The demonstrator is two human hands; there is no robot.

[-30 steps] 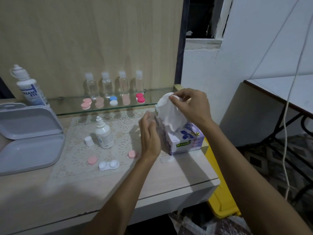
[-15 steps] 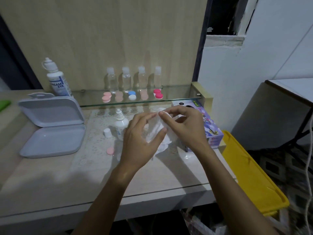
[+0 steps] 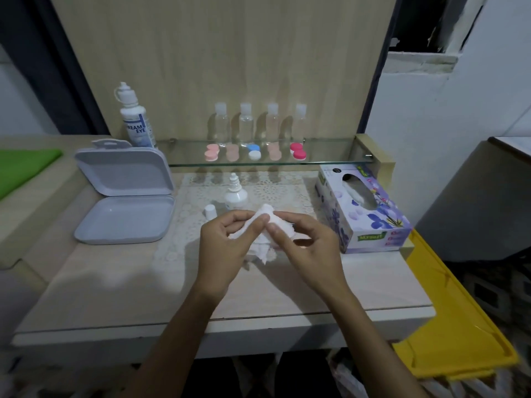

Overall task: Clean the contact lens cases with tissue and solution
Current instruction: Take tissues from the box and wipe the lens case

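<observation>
Fingers [image 3: 253,225] of the left hand [image 3: 227,248] and right hand [image 3: 310,251] curl round a crumpled white tissue [image 3: 263,239], pinching it above the table [image 3: 115,288]. Tissue box [image 3: 362,214] just right; 5 lens cases [image 3: 254,152] line the glass shelf [image 3: 330,156].

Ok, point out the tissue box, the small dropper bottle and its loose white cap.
tissue box [image 3: 373,225], head view, on its side panel printed with flowers.
small dropper bottle [image 3: 235,195], head view, on its white body below the nozzle.
loose white cap [image 3: 210,211], head view, on its side.
</observation>
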